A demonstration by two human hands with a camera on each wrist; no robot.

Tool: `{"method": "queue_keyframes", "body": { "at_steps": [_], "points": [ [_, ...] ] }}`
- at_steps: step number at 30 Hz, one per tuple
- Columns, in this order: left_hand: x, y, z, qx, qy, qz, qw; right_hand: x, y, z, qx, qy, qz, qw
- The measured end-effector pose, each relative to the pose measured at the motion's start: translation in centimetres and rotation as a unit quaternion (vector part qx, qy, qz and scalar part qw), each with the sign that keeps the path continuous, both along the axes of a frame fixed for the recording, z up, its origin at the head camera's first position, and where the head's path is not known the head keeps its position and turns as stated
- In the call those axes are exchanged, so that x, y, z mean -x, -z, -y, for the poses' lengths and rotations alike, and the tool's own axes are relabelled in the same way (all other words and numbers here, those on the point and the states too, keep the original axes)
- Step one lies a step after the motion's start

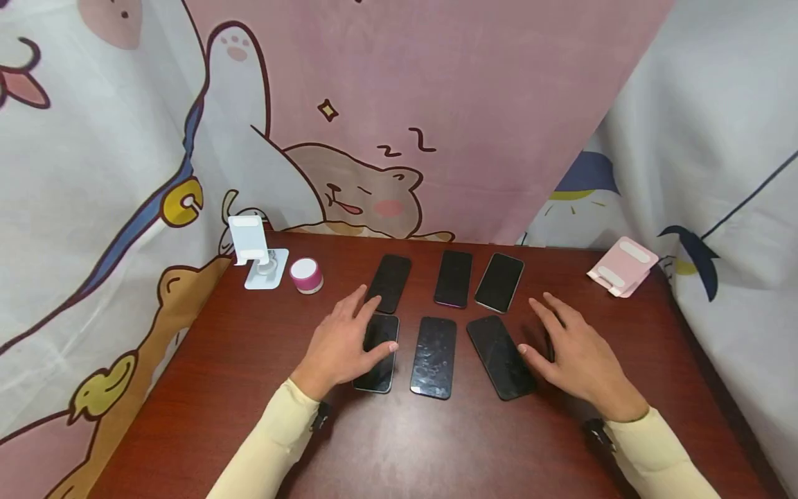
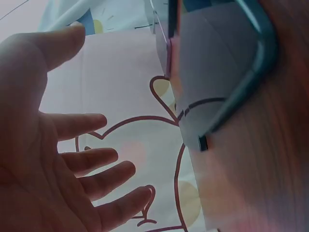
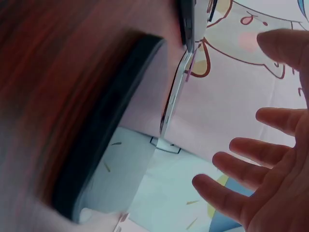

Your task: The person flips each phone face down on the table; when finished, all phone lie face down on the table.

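From my seat, at the far left of the red-brown worktop, I have a white phone stand, its plate tipped back on a flat base. Just right of it I see a small pink jar with a white lid.

Next comes the left hand, sleeved in cream, hanging over the front-left phone and partly hiding it. Its fingers are spread and hold nothing; my left wrist view shows a gap between them and the nearest phone. Behind lies the back-left phone, its top leaning right.

Centre, I have the front-middle phone lying nearly straight, pale marks across its dark screen; smudges or reflections, I cannot tell. Beyond it, slightly right, lies the back-middle phone, and just beside that the back-right phone with a light rim. The front-right phone lies nearer me, its top angled left. All six are face up.

The right hand hovers beside that last one, thumb toward its edge, fingers spread and holding nothing. At far right, near the worktop's back corner, I see a pink stand.
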State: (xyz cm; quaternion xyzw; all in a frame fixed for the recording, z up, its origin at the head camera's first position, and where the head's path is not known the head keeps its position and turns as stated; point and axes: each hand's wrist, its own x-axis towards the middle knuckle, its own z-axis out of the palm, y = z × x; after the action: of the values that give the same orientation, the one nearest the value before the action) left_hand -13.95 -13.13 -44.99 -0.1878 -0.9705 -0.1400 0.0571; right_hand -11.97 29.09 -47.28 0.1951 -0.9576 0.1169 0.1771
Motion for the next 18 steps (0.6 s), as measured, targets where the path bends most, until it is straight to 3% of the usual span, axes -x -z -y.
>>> {"method": "queue_keyframes", "body": {
  "at_steps": [6, 18],
  "points": [
    [0.1, 0.0, -1.6, -0.020, 0.001, 0.021, 0.9996, -0.5, 0.0, -0.8, 0.037, 0.017, 0.013, 0.9991],
    [0.6, -0.1, -5.8, -0.092, 0.047, 0.027, 0.9943, -0.6, 0.7, -2.5, 0.114, 0.031, 0.022, 0.9928]
  ]
}}
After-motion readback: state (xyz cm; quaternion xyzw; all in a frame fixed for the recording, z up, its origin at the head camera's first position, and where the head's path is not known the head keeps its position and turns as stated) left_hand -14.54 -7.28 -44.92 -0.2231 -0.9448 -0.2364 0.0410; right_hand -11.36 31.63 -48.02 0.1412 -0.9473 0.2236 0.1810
